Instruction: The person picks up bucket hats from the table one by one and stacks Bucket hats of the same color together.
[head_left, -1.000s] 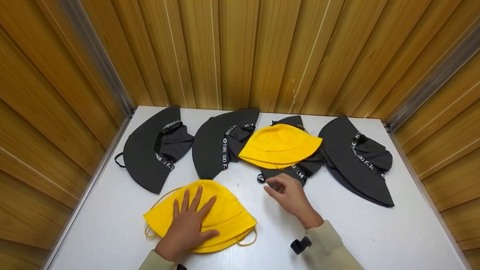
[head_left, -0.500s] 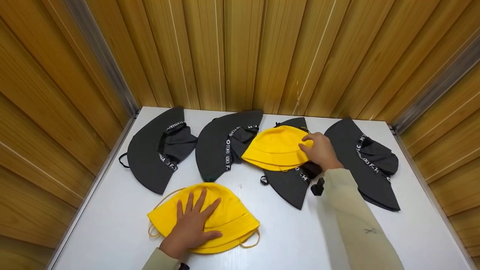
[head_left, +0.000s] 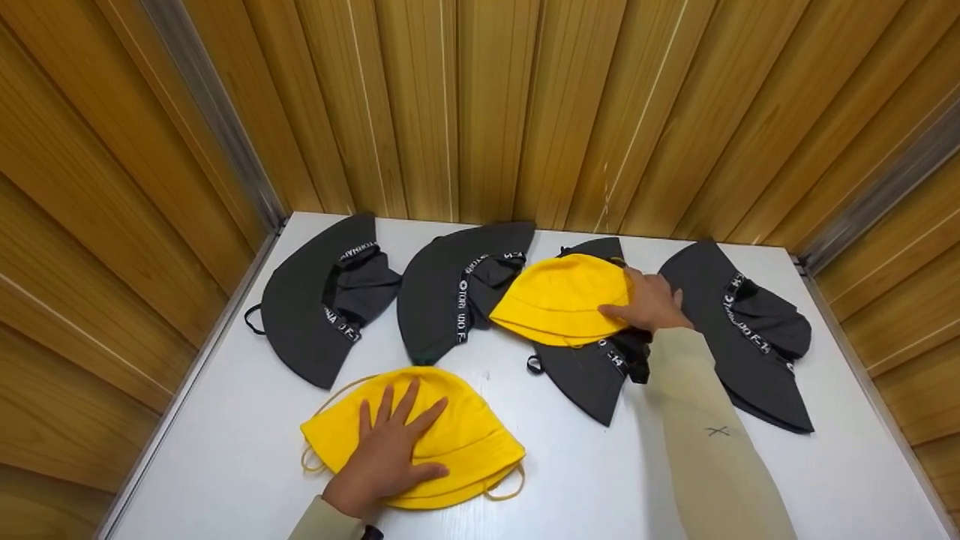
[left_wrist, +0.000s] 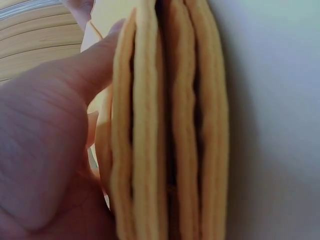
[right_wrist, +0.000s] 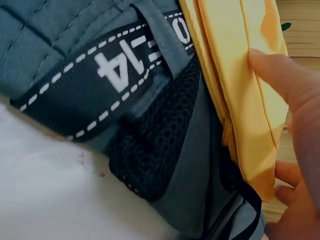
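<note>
In the head view my left hand (head_left: 386,454) lies with fingers spread on a folded yellow bucket hat (head_left: 469,420) at the front of the table. The left wrist view shows its stacked brim edges (left_wrist: 145,125) beside my thumb. Farther back, a smaller-looking yellow hat (head_left: 562,289) lies on a dark grey hat (head_left: 581,382) with a printed band. My right hand (head_left: 654,300) grips the right end of that upper yellow hat. Its thumb (right_wrist: 275,70) is on the upper face, and other fingers bend round the edge, partly hidden.
Folded dark wide-brimmed hats lie along the back of the white table (head_left: 225,450): one at left (head_left: 296,307), one in the middle (head_left: 431,300) and one at right (head_left: 694,300). Wood-look panels (head_left: 487,112) stand behind and at both sides.
My right hand has reached forward and right from above the table to the upper yellow hat, and its fingers have gone round the hat's right end. The left hand stays in place.
</note>
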